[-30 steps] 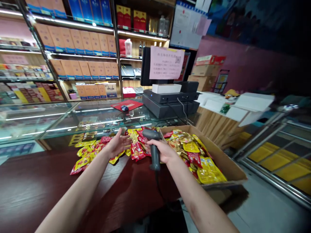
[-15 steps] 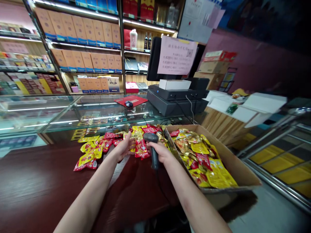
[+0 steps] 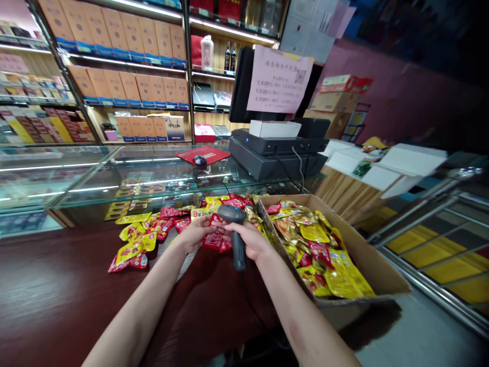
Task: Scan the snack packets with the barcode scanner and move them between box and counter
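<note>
My right hand (image 3: 250, 239) is closed around a dark barcode scanner (image 3: 238, 247), whose head points forward and to the left. Beside it, my left hand (image 3: 195, 233) has its fingers on a red snack packet (image 3: 213, 240), pinching its upper part. The fingertips of both hands come close together over this packet. Red and yellow packets (image 3: 133, 250) lie in a loose pile on the dark red table (image 3: 76, 295), to the left of and behind my hands. To the right stands an open cardboard box (image 3: 382, 267) holding several yellow, red and gold packets.
Behind the pile is a glass counter (image 3: 153, 173) with a mouse (image 3: 200, 160) on a red mat. A monitor (image 3: 240, 86) with a paper sign stands above a black cash drawer (image 3: 275, 160). Metal railings (image 3: 428, 265) run along the right; stocked shelves fill the back.
My left hand has closed on the red packet and moved nearer the scanner. The scanner and my right hand have shifted slightly left. The camera view has moved a little.
</note>
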Motion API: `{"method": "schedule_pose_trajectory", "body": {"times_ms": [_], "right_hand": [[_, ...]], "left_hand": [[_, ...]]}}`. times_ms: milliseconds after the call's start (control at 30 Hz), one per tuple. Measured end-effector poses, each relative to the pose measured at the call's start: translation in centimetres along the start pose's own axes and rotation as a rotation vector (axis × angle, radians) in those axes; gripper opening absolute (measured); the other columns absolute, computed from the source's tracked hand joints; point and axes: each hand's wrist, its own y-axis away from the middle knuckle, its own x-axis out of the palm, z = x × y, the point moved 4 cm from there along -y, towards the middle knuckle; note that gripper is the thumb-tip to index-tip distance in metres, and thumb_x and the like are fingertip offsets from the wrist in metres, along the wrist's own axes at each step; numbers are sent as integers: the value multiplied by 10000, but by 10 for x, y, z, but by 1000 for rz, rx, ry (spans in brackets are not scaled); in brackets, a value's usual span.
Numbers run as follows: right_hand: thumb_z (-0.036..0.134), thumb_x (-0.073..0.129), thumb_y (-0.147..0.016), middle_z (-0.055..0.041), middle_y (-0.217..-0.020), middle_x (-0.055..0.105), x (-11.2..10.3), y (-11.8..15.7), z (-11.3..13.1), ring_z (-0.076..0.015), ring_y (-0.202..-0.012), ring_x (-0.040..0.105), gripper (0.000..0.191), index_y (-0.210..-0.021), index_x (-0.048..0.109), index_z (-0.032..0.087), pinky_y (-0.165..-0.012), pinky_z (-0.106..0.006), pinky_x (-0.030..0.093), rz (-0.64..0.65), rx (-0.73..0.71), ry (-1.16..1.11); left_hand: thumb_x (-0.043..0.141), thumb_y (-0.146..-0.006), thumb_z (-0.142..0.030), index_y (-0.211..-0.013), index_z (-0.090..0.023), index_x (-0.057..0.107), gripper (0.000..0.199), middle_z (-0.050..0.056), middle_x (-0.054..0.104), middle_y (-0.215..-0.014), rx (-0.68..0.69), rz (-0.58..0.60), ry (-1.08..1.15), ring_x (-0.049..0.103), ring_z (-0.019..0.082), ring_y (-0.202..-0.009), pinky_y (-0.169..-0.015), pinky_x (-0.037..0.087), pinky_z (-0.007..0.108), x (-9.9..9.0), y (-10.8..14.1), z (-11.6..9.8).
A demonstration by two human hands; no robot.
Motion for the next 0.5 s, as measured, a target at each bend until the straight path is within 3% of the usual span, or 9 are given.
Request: {"method": "schedule_pose_trajectory", "body": {"times_ms": [200, 267, 367, 500], "right_hand": [[200, 704, -613, -41, -885, 714, -5, 8, 3, -174, -871, 661, 239, -848, 673, 165, -803, -290, 516, -101, -166, 77], [223, 704, -617, -36, -903, 706, -8, 13, 5, -170, -859, 661, 246, -854, 667, 169, -777, -283, 522, -136, -189, 85], [261, 700, -624, -36, -862, 695, -11, 20, 5, -176, -764, 669, 242, -835, 635, 163, -671, -289, 540, -139, -186, 117], [308, 655, -681, -8, -622, 637, -11, 28, -1, -166, -573, 633, 179, -770, 588, 167, -488, -259, 501, -125, -183, 289]], "left_hand": [[747, -668, -76, -893, -143, 585, 285, 21, 673, -736, -20, -89, 80, 647, 121, -661, -665, 508, 230, -11, -2, 1], [735, -692, -101, -897, -139, 587, 256, 29, 678, -741, -40, -70, 89, 650, 127, -646, -653, 519, 238, -13, -3, 1], [731, -708, -136, -937, -130, 599, 264, 56, 698, -800, -41, -27, 95, 670, 146, -683, -669, 537, 254, -13, -3, 2], [743, -701, -132, -993, -129, 615, 319, 64, 709, -841, -22, 4, 98, 676, 141, -700, -683, 547, 247, -10, -5, 4]]}}
